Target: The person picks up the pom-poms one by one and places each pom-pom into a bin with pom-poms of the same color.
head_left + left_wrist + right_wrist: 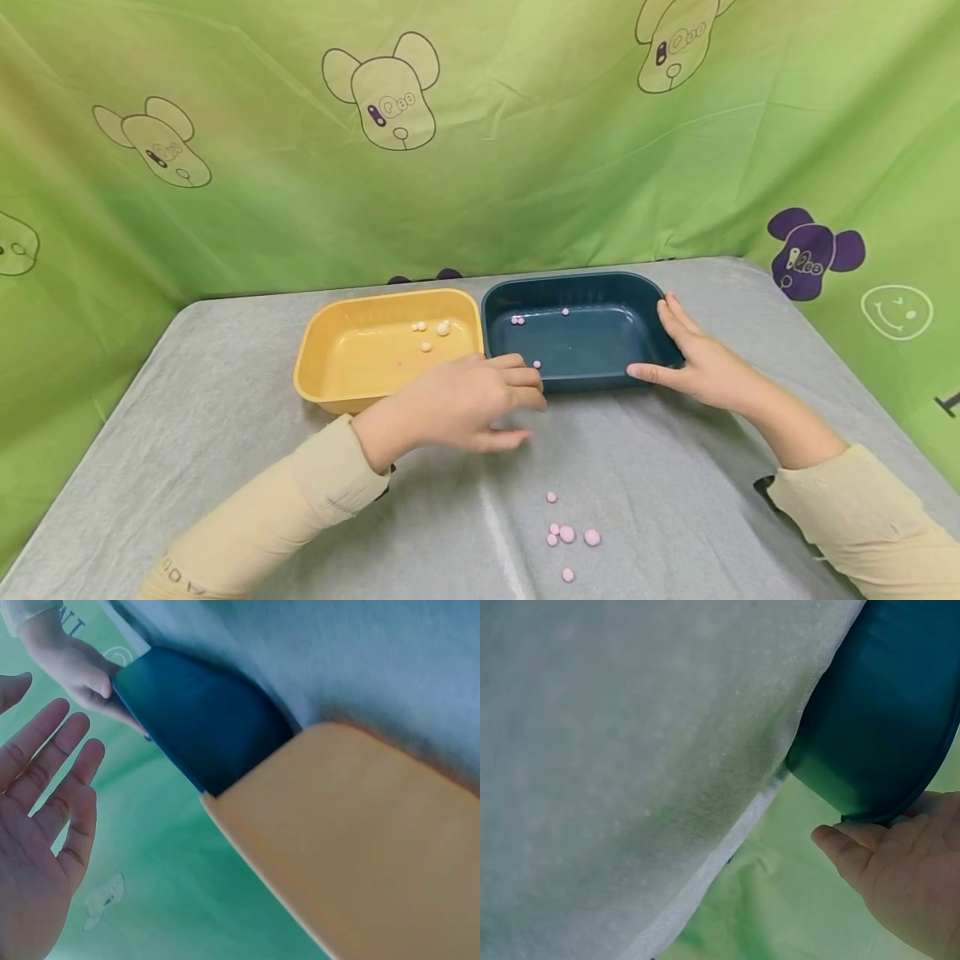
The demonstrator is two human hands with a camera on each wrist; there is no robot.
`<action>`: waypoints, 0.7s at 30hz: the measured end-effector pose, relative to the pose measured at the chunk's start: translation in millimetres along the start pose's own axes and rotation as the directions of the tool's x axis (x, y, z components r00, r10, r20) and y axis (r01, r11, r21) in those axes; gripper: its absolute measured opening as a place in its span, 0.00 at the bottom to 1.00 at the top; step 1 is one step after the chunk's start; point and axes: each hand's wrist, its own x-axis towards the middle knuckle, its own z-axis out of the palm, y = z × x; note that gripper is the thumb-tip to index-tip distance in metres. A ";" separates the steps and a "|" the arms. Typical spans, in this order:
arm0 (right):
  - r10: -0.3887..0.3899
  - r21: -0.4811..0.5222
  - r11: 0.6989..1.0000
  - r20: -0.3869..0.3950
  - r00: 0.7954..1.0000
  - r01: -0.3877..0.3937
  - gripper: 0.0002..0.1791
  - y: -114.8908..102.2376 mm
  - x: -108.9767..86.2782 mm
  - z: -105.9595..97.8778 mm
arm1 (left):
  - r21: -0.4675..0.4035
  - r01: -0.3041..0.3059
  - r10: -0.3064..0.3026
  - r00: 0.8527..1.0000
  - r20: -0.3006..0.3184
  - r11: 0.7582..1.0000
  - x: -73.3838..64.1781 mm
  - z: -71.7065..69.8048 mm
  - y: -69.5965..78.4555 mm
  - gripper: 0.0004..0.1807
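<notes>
In the head view my left hand (476,402) hovers in front of the point where two tubs meet, fingers loosely spread and holding nothing. The left wrist view shows the same hand (37,802) with its palm visible and fingers fairly straight. My right hand (708,362) rests against the right end of the dark blue tub (585,384), thumb at the front corner and straight fingers along the side. A few small pink balls (566,312) lie in that tub. Beside it stands a yellow tub (330,367) with several small white balls (443,329) inside.
Several loose pink balls (567,534) of different sizes lie on the grey tablecloth (420,533), nearer the front. A green printed curtain (495,192) hangs directly behind the table and along its sides.
</notes>
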 end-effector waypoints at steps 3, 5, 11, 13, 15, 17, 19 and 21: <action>0.003 0.000 1.000 0.002 1.000 -0.003 0.62 -0.5 -0.5 0.5 | -0.004 -0.007 0.007 1.000 0.020 1.000 0.8 2.5 4.4 0.16; 0.006 0.000 1.000 0.004 1.000 -0.006 0.62 -0.9 -1.0 0.9 | -0.001 -0.012 0.012 1.000 0.028 1.000 1.3 3.8 7.1 0.16; 0.010 0.006 1.000 0.002 1.000 -0.010 0.62 -1.7 -1.7 1.3 | -0.004 -0.038 0.038 0.998 0.050 0.999 4.0 10.9 13.0 0.15; 0.009 0.004 1.000 0.001 1.000 -0.009 0.62 -2.0 -1.5 1.0 | -0.010 -0.047 0.048 0.997 0.059 0.999 5.3 13.7 14.6 0.16; 0.009 0.002 1.000 -0.001 1.000 -0.009 0.62 -2.3 -1.4 0.7 | -0.016 -0.057 0.058 0.996 0.070 0.998 6.8 16.7 16.1 0.16; 0.011 0.001 1.000 -0.003 1.000 -0.011 0.62 -2.7 -1.4 0.4 | -0.026 -0.065 0.067 0.994 0.085 0.998 8.4 19.9 17.6 0.16; 0.012 0.000 1.000 -0.004 1.000 -0.012 0.62 -3.0 -1.3 0.1 | -0.037 -0.076 0.079 0.992 0.103 0.996 9.8 23.7 19.1 0.16; 0.013 0.000 1.000 -0.005 1.000 -0.013 0.62 -3.1 -1.2 0.0 | -0.047 -0.087 0.093 0.988 0.123 0.995 11.6 28.3 20.7 0.16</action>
